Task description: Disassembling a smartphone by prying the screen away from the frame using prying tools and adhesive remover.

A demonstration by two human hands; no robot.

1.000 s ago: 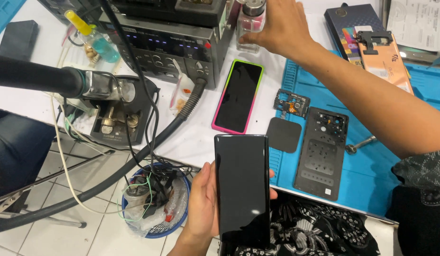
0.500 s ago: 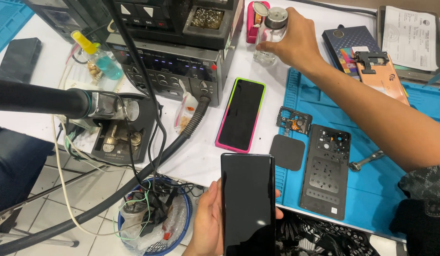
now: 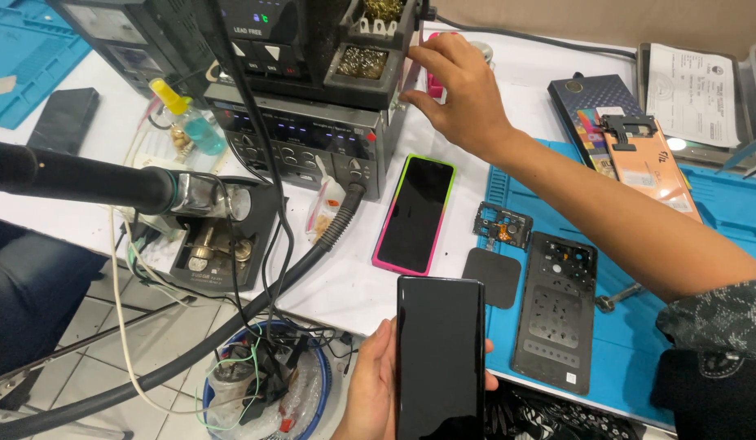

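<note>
A: Item one, left hand (image 3: pixel 376 389)?
B: Wrapped around a black phone (image 3: pixel 440 358), screen up and dark, held upright at the bottom of the view, just off the near edge of the table (image 3: pixel 345 285). The thumb side shows on the left, and fingertips (image 3: pixel 490 380) curl round the right edge.

A: Item two, right hand (image 3: pixel 462 91)?
B: Stretched far across the bench, fingers spread, beside the rework station (image 3: pixel 313 90). It reaches toward a pink thing (image 3: pixel 432 81) mostly hidden behind the palm; whether it grips anything I cannot tell.

A: Items on the white table?
B: A second phone in a pink-and-green case (image 3: pixel 416 213), screen up, lying between the station and the blue mat (image 3: pixel 622 358). A small squeeze bottle (image 3: pixel 191 122) with a yellow tip stands left of the station.

A: Items on the mat?
B: An opened phone body (image 3: pixel 556 314), a small camera module (image 3: pixel 503 226) above it, and a dark square pad (image 3: pixel 492 277) overlapping the mat's left edge.

A: Foreground, left?
B: A hot-air handle (image 3: pixel 109 183) on a thick black hose, and below the table a blue bin (image 3: pixel 264 391) of wire scraps.
</note>
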